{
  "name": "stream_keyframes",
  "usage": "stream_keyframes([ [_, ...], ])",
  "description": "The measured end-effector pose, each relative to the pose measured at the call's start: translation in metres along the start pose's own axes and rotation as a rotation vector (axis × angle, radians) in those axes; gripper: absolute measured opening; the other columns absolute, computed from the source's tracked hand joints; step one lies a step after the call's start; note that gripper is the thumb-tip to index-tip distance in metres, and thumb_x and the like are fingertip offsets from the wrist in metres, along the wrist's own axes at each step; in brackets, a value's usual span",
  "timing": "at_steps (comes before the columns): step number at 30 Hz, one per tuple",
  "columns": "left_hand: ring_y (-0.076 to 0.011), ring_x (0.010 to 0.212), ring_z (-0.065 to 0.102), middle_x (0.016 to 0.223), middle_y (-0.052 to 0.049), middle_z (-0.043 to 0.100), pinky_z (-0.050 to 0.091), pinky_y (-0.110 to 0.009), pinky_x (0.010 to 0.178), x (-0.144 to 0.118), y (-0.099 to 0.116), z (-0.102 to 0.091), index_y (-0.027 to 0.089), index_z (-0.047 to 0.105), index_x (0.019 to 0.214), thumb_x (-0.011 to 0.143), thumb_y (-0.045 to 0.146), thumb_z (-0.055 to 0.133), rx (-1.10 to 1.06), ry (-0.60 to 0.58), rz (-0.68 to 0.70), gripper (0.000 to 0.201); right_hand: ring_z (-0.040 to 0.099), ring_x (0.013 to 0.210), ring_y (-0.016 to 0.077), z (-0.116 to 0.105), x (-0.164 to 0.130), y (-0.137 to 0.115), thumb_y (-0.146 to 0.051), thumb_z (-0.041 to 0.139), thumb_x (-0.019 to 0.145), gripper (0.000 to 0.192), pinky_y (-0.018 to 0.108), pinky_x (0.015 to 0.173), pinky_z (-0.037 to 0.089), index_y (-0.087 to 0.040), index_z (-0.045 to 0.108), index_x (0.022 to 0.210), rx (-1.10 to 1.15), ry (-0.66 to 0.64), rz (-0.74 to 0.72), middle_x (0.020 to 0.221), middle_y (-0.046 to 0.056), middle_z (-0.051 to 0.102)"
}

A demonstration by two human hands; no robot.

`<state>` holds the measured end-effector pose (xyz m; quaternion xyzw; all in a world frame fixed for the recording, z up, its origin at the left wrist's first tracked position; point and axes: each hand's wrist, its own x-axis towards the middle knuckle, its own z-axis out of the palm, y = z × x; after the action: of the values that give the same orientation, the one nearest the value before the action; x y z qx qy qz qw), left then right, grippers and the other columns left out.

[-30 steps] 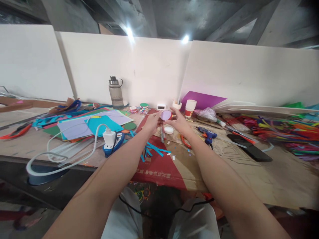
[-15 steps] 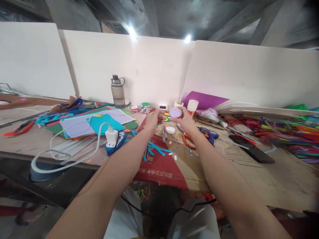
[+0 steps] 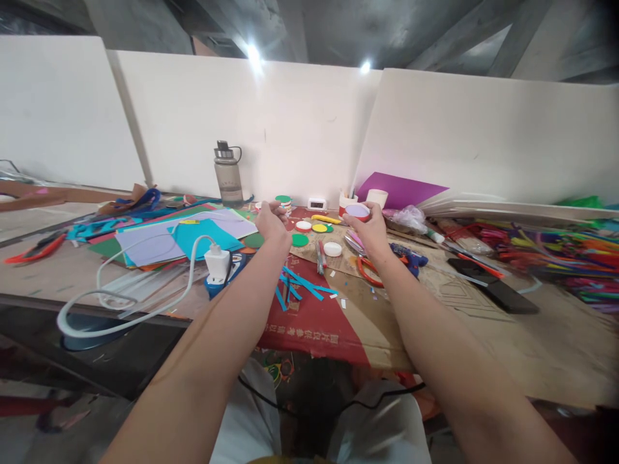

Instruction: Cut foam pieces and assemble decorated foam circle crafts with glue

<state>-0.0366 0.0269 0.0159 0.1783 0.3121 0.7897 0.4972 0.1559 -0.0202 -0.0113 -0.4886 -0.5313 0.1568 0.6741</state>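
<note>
Only the head view to go on, so here's what it gives. Just right of centre, upper middle of the frame, the right hand (image 3: 370,225) has its fingers closed round a small round red-rimmed disc with a pale lilac face (image 3: 358,211), held up off the cluttered cardboard-covered worktop (image 3: 483,322). The left hand (image 3: 271,219) sits a bit left of centre with its fingers curled in; it's close to a short stack of coloured round discs topped with green (image 3: 283,203), but I honestly can't tell whether it's pinching anything or just hovering there. Between the two hands, lying flat on the worktop, are a red-and-white disc (image 3: 303,225), a yellow disc (image 3: 319,228), a green disc (image 3: 300,240) and a plain white disc (image 3: 332,249). Orange-handled scissors (image 3: 365,264) and a blue glue gun (image 3: 409,254) lie just below the right hand, and teal paper strips (image 3: 300,287) are scattered nearer the camera. My read: this is the handling stage for one finished-looking disc, with the hands apart. Whatever comes next calls for a steady grip on that lilac piece and a free spot among the loose discs, since they're packed close.
</note>
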Motion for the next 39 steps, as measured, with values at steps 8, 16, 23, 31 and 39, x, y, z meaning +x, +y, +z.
stream_keyframes([
  [8,-0.0030,0.035,0.033,0.046,0.004,0.047,0.020,-0.015,0.037,-0.001,-0.002,-0.001,0.015,0.055,0.063,0.090,0.022,0.048,0.012,-0.070,-0.066,0.029,0.059,0.088,0.0188,0.002,-0.003,-0.006,-0.037,0.079,0.060,0.054,0.035,0.084,0.046,-0.022,0.051,0.103,-0.034,-0.061,-0.006,0.097,0.001,0.062],
  [16,-0.0076,0.041,0.048,0.055,-0.003,0.059,0.034,-0.018,0.041,-0.002,-0.010,-0.001,0.013,0.062,0.071,0.097,0.034,0.043,0.225,-0.337,-0.360,0.039,0.059,0.099,0.0209,0.007,-0.005,-0.009,-0.041,0.078,0.061,0.058,0.037,0.092,0.045,-0.022,0.054,0.110,-0.003,-0.115,-0.065,0.110,0.005,0.063],
  [23,-0.0216,0.064,0.066,0.074,-0.013,0.070,0.048,-0.029,0.055,-0.017,-0.014,0.001,0.015,0.068,0.091,0.089,0.067,0.038,0.322,-0.790,-0.716,0.061,0.053,0.114,0.0259,0.007,-0.009,-0.010,-0.037,0.076,0.067,0.059,0.043,0.096,0.046,-0.026,0.059,0.123,-0.081,-0.268,-0.146,0.129,0.009,0.056],
  [31,-0.0161,0.057,0.061,0.079,-0.010,0.070,0.048,-0.029,0.058,-0.039,-0.022,0.003,0.017,0.067,0.100,0.095,0.057,0.036,0.223,-0.908,-0.764,0.051,0.055,0.113,0.0242,0.011,-0.008,-0.006,-0.025,0.078,0.062,0.067,0.040,0.093,0.052,-0.029,0.061,0.126,0.020,-0.390,-0.114,0.128,0.008,0.051],
  [39,-0.0182,0.062,0.064,0.080,-0.012,0.071,0.049,-0.028,0.057,-0.037,-0.023,0.004,0.014,0.067,0.101,0.096,0.040,0.041,0.141,-0.856,-0.719,0.037,0.052,0.118,0.0258,0.009,-0.008,-0.008,-0.029,0.077,0.064,0.070,0.041,0.093,0.051,-0.029,0.056,0.131,-0.018,-0.447,-0.158,0.134,0.008,0.048],
])
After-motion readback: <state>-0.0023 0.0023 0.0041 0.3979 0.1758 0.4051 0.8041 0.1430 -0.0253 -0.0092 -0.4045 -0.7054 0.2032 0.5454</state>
